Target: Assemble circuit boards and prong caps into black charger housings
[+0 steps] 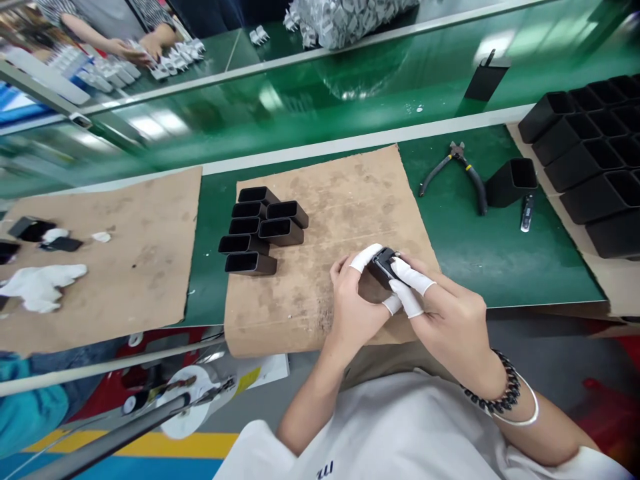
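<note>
Between my two hands, over the front of a cardboard sheet, is a black rectangular plastic housing. My left hand grips its left side, with white finger cots on thumb and index finger. From the right, my right hand holds the same housing, its white-cotted fingertips pressed on the near end. The fingers hide much of the part. Farther left on the cardboard, several open black housings stand grouped together.
Diagonal cutters, a single black housing and a small utility knife lie to the right. Rows of black housings fill the far right. A white glove rests on the left cardboard. Across the line, a person's hands handle white parts.
</note>
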